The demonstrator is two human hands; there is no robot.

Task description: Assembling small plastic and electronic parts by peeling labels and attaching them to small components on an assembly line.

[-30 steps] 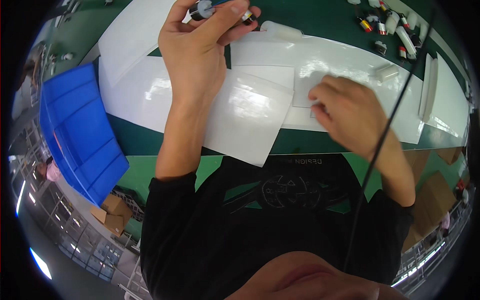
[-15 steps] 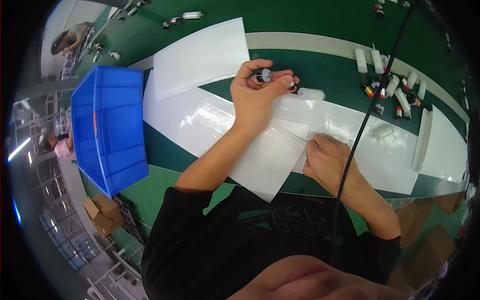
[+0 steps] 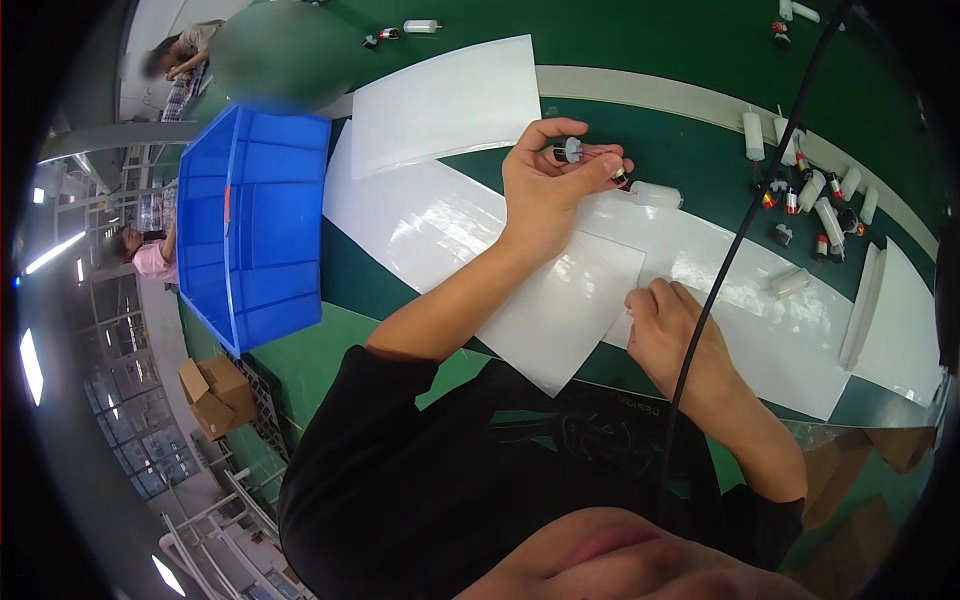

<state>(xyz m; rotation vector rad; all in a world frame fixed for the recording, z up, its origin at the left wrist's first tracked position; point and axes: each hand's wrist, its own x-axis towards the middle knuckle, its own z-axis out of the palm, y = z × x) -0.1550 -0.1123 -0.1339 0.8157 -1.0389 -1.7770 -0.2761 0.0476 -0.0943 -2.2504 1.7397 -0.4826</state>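
Observation:
My left hand [image 3: 535, 195] is closed around a small motor part [image 3: 567, 151] with a light grey cap and thin reddish wires. Beyond its fingertips a white plastic cylinder [image 3: 657, 194] lies on the sheets, seemingly joined to the held part. My right hand [image 3: 672, 335] has its fingers curled, thumb and index meeting at the right edge of a loose white sheet [image 3: 565, 315]; the exact grip is partly hidden. That sheet lies under my left forearm, its lower corner jutting past the table edge towards my body.
A blue plastic bin [image 3: 275, 230] stands at the left. White sheets [image 3: 450, 100] cover much of the green table. More white cylinders and motor parts [image 3: 820, 205] are heaped at the right. A black cable [image 3: 735, 245] hangs across the view. Far left, a person [image 3: 190, 50] works.
The whole view has swung, so everything sits farther right. My right fingers have uncurled slightly at the sheet's edge. A second sheet corner that stuck out no longer shows. My left hand keeps its hold.

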